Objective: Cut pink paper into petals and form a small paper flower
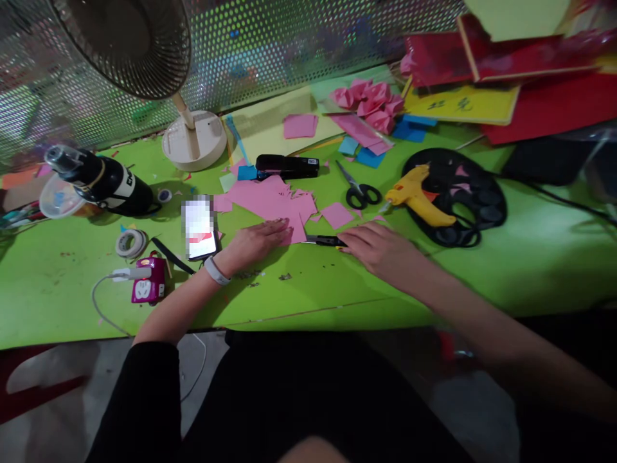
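Note:
Pink paper (260, 198) lies in a loose pile of sheets and scraps on the green table. My left hand (258, 243) rests flat on it, fingers stretched toward the right and pressing the sheet down. In my right hand (376, 249) is a black utility knife (328, 240). Its thin blade points left and meets the right edge of the pink sheet, close to my left fingertips. A loose pink square (337, 215) sits just above the knife. Black-handled scissors (357, 191) lie open a little farther back.
Behind the paper is a black stapler (288, 166). A yellow glue gun (424, 196) lies on a black palette (486, 186) at the right. Leftward are a phone (199, 225), a tape roll (131, 244), a purple socket adapter (148, 281), a dark bottle (103, 180) and a fan (194, 138).

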Demonstrator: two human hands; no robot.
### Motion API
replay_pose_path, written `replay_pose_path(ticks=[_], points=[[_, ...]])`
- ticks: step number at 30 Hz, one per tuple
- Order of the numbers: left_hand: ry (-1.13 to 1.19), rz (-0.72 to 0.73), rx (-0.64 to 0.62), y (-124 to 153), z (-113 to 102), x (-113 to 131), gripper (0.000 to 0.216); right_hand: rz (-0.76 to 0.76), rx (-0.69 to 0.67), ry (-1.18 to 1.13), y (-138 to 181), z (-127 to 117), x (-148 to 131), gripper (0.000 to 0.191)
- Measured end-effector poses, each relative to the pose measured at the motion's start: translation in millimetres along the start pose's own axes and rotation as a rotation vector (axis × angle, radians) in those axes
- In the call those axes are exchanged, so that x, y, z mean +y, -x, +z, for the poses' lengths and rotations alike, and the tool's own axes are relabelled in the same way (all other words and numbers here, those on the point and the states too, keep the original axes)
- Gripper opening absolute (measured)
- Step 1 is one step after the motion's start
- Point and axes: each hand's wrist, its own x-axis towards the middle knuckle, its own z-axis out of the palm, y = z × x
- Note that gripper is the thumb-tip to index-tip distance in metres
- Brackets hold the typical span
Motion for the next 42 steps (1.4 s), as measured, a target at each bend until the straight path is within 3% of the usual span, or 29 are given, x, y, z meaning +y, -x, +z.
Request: replay_pose_path(ticks=[4, 9, 14, 19, 22, 42], points=[[-0.003, 0.001, 0.024, -1, 2, 1, 0.04, -0.018, -0.006, 0.004, -4, -1, -2, 0.036], [-0.001, 0.002, -0.037, -1, 4, -2, 0.04, -0.036, -0.011, 0.01, -2, 0, 0, 0.036], [0.114, -0.01, -0.039, -12, -14, -11, 0.034, -0.044, 0.002, 0.013, 0, 1, 1, 0.035], [0.253, -0.064, -0.25, -37, -32, -26, 0.022, -0.073, 0.034, 0.04, -2, 1, 0, 0.035], [0.286, -0.074, -0.302, -45, -33, -32, 0.021, -0.075, 0.038, 0.054, -6, 2, -4, 0.036], [0.323, -0.066, -0.331, -49, -32, -38, 0.023, -0.09, 0.01, 0.01, -14, 1, -21, 0.032]])
